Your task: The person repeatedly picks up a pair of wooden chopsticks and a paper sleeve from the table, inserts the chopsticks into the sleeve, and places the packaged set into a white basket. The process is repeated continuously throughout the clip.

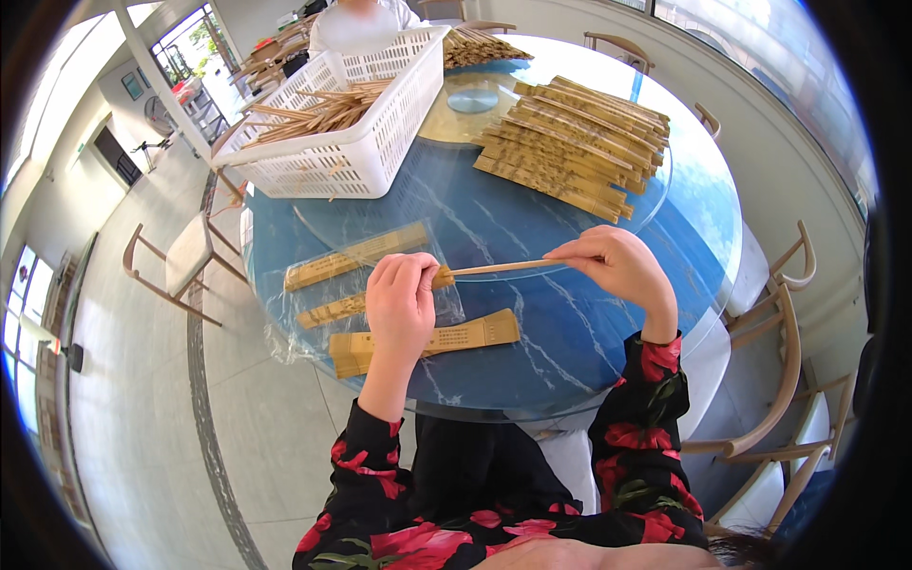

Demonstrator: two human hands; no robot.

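Nearest on the counter (541,347), a flat paper wrapper (475,334) lies partly beneath the left forearm, within easy reach. Just beyond, the left hand (401,299) has its fingers bunched and pinching a narrow tan wrapper (444,276), which seems to run under the palm; this grip probably steadies its end. The right hand (608,266) pinches the far end of a thin wooden stick (508,268) between thumb and fingers, holding it nearly level and in line with the wrapper. The stick's other end meets the wrapper's mouth; whether it is inside, I cannot tell.

Left of the hands, clear plastic (285,334) lies around another wrapper (351,258). Farther off, many wrappers form an overlapping stack (570,142) to the right, likely spread for easy picking. At the left, a white slatted basket (389,157) keeps loose sticks (332,112) together. Beyond it sits another person (356,33).
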